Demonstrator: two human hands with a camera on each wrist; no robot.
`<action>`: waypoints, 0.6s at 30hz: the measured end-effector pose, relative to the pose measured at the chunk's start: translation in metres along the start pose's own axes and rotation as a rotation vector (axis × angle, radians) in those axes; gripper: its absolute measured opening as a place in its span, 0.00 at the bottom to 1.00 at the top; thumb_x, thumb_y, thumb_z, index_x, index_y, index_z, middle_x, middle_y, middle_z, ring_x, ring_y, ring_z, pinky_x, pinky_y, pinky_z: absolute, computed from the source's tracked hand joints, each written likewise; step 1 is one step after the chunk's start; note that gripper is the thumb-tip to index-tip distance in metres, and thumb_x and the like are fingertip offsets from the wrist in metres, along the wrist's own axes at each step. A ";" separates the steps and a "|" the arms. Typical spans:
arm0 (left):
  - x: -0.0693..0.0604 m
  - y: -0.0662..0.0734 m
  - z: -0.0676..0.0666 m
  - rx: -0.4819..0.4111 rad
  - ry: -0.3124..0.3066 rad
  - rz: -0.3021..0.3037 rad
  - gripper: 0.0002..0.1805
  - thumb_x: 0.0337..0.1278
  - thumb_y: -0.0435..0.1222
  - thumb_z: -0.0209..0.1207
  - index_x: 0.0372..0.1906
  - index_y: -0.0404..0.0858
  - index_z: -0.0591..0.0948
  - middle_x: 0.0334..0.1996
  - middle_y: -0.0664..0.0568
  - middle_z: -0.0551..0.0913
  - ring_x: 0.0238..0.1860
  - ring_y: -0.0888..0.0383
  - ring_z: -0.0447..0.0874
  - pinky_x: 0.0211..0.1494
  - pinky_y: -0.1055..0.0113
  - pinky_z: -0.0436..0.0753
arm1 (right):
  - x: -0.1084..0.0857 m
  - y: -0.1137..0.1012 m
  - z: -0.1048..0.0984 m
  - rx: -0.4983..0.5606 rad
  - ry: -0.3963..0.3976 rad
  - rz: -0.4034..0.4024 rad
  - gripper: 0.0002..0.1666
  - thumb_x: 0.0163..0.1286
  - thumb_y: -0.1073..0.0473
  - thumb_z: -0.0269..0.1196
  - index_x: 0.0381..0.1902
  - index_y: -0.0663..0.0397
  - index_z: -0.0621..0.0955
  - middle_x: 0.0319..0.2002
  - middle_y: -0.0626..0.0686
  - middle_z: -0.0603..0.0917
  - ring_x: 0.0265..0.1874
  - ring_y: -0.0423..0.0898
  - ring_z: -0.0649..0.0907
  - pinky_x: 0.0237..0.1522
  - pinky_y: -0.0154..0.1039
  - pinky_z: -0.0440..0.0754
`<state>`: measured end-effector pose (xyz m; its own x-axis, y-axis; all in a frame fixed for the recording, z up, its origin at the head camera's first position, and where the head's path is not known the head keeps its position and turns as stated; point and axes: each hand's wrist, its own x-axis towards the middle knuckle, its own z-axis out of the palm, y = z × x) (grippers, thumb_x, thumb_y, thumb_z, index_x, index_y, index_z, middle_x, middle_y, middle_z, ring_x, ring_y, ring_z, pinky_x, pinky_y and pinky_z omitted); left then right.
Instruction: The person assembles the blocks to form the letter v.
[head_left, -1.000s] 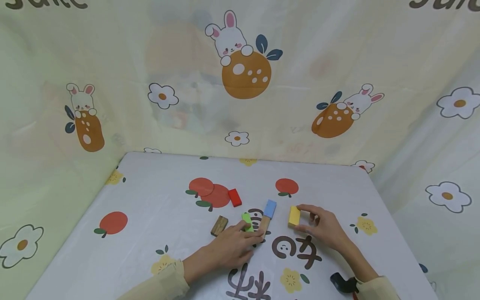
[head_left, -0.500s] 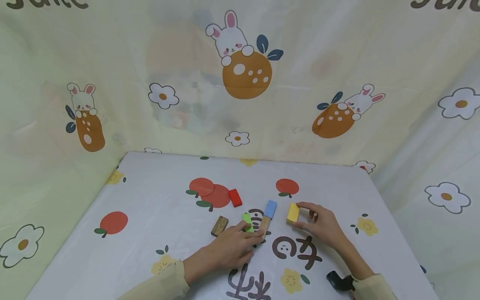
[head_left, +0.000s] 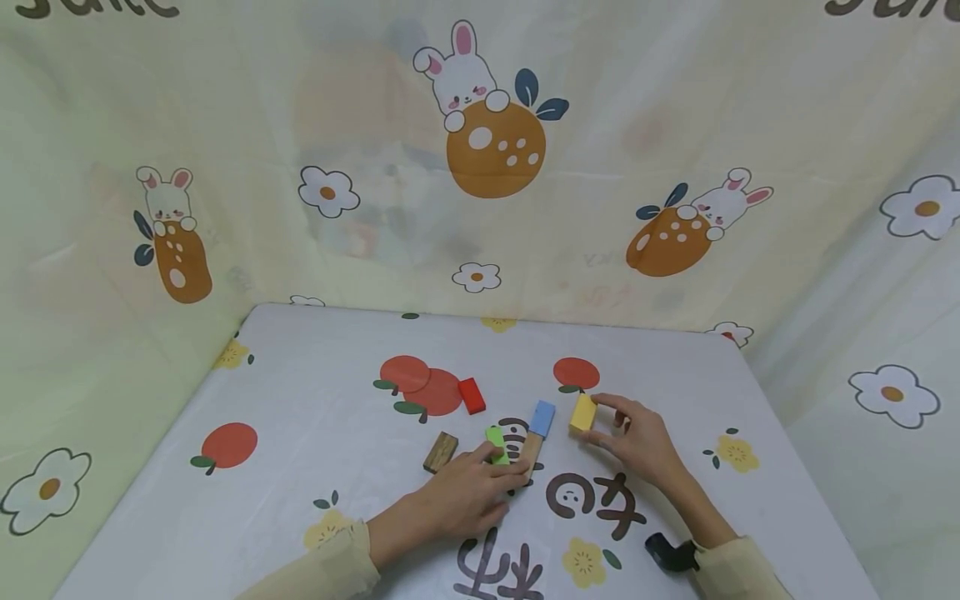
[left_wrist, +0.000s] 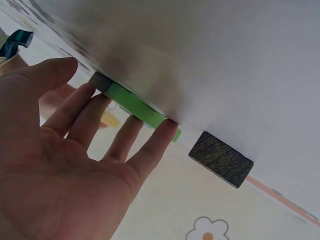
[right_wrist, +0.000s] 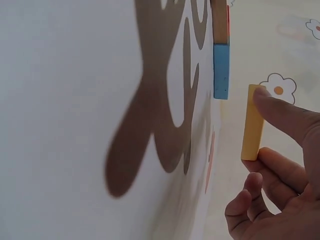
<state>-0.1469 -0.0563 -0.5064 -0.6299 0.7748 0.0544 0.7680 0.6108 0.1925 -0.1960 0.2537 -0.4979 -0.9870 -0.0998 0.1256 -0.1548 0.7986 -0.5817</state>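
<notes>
The fingertips of my left hand (head_left: 461,496) rest on a green block (head_left: 494,435) and a tan wooden block (head_left: 531,450). In the left wrist view, its fingers (left_wrist: 150,150) lie fairly straight along the green block (left_wrist: 135,105), thumb apart. A blue block (head_left: 542,418) sits end to end with the tan one. To their right, my right hand (head_left: 637,437) pinches a yellow block (head_left: 582,413) between thumb and fingertips. The right wrist view has this yellow block (right_wrist: 252,125) off the tabletop, apart from the blue block (right_wrist: 221,72).
A dark brown wood-grain block (head_left: 440,452) lies left of the green block. Farther back is a red block (head_left: 472,396). The table (head_left: 315,433) has a printed white cloth, and a patterned curtain (head_left: 375,250) hangs behind. A black curved object (head_left: 670,553) sits by the right sleeve.
My right hand has carried the yellow block away from me and slightly left. The left hand and the other blocks keep their places.
</notes>
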 end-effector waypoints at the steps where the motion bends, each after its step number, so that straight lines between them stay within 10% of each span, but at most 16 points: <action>1: 0.000 0.000 0.000 0.001 0.000 -0.001 0.31 0.73 0.47 0.62 0.78 0.55 0.73 0.76 0.65 0.75 0.64 0.56 0.76 0.61 0.68 0.84 | 0.001 0.000 0.000 -0.002 0.000 0.000 0.39 0.57 0.51 0.82 0.66 0.50 0.83 0.38 0.56 0.85 0.38 0.50 0.77 0.30 0.34 0.70; 18: 0.001 0.001 0.000 -0.009 -0.011 -0.007 0.31 0.74 0.47 0.62 0.78 0.55 0.73 0.77 0.65 0.74 0.65 0.55 0.77 0.63 0.66 0.84 | 0.018 -0.004 -0.002 -0.005 -0.017 0.002 0.39 0.58 0.50 0.82 0.66 0.52 0.83 0.47 0.58 0.88 0.41 0.52 0.79 0.32 0.35 0.74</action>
<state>-0.1471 -0.0554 -0.5057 -0.6339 0.7723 0.0418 0.7624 0.6148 0.2017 -0.2131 0.2498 -0.4911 -0.9879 -0.1087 0.1105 -0.1529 0.8018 -0.5777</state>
